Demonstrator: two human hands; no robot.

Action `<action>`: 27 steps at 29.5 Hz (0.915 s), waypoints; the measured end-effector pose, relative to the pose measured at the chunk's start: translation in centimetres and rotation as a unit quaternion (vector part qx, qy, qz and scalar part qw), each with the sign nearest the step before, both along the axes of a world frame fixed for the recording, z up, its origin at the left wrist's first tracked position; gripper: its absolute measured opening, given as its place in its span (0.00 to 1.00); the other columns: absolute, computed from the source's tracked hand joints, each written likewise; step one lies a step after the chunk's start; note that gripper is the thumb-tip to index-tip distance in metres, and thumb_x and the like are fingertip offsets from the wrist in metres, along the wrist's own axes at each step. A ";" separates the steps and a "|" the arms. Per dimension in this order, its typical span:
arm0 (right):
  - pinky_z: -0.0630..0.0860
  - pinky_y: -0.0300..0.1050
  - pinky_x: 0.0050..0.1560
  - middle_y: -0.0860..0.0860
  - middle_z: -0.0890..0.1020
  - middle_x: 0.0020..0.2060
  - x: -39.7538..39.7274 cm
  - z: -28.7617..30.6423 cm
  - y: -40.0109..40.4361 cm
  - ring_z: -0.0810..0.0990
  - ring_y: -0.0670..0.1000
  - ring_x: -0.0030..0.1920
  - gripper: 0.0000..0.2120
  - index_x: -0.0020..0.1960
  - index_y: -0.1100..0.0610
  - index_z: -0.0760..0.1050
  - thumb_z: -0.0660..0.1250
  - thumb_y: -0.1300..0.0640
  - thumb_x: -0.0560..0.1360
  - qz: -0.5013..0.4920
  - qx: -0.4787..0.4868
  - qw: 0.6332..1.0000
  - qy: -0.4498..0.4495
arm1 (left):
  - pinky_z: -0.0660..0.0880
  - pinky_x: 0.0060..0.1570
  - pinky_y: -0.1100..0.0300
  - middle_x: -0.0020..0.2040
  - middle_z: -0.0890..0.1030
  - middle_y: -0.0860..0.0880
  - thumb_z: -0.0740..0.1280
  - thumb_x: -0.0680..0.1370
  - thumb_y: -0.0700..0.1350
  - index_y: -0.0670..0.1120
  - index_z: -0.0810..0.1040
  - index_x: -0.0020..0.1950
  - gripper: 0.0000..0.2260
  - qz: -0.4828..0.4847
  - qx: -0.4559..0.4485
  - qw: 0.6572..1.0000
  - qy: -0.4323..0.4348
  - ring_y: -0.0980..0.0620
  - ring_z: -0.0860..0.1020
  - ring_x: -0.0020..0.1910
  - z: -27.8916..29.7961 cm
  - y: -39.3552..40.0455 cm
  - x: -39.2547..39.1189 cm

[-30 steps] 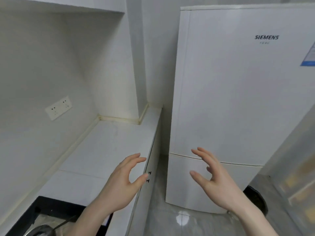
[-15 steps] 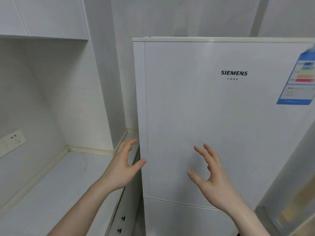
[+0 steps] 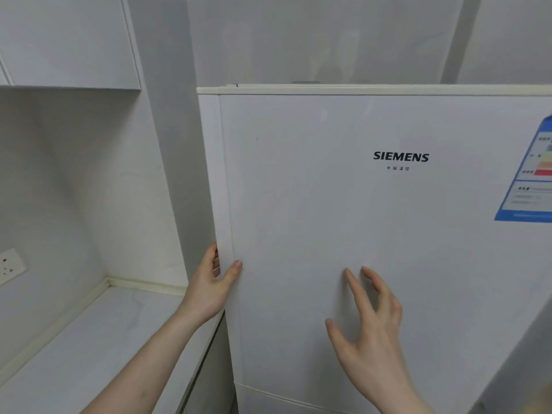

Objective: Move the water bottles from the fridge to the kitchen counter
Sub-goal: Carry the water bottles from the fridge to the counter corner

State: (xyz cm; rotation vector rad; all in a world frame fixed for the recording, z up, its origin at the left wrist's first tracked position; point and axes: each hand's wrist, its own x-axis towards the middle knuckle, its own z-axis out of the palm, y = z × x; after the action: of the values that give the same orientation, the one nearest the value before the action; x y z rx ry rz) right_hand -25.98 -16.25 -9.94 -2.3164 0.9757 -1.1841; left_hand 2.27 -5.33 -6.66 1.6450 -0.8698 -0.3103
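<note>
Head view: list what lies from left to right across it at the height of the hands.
wall socket → kitchen counter → left hand, gripping the fridge door's left edge → fridge door → right hand, fingers spread before the door.

light: soft, even, dim-grey | shadows: faint | edges: wide-angle bend | focus: slightly soft

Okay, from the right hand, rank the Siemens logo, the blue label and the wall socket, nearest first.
From the right hand:
1. Siemens logo, above it on the fridge door.
2. Blue label, upper right at the frame edge.
3. Wall socket, far left, beyond the counter.
</note>
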 end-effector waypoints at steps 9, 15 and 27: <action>0.56 0.47 0.76 0.39 0.49 0.82 0.0 -0.4 1.1 0.51 0.49 0.81 0.45 0.83 0.42 0.57 0.78 0.53 0.73 0.022 0.036 0.999 0.029 | 0.77 0.59 0.69 0.61 0.82 0.58 0.67 0.83 0.42 0.47 0.73 0.67 0.13 -0.018 0.001 0.999 0.041 0.67 0.81 0.57 0.3 -0.4 -0.1; 0.52 0.45 0.80 0.35 0.41 0.82 0.2 -1.0 2.6 0.45 0.46 0.83 0.45 0.83 0.41 0.53 0.75 0.52 0.75 0.035 0.072 0.996 0.050 | 0.76 0.46 0.75 0.61 0.82 0.53 0.67 0.83 0.40 0.41 0.73 0.67 0.13 -0.019 0.003 0.998 0.056 0.70 0.82 0.51 0.7 0.3 -0.6; 0.55 0.44 0.80 0.34 0.44 0.82 0.8 -0.1 8.9 0.47 0.40 0.82 0.41 0.82 0.40 0.56 0.73 0.54 0.76 0.024 0.113 0.993 0.019 | 0.76 0.49 0.74 0.57 0.84 0.53 0.65 0.84 0.39 0.43 0.75 0.60 0.05 -0.068 0.007 0.997 0.039 0.62 0.83 0.56 0.0 7.0 -2.0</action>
State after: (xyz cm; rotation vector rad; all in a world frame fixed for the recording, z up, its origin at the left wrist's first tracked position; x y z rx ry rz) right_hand -25.14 -7.31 -10.03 -2.1766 1.0047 -0.9607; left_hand 0.27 1.70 -6.67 1.5792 -0.9240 -0.4727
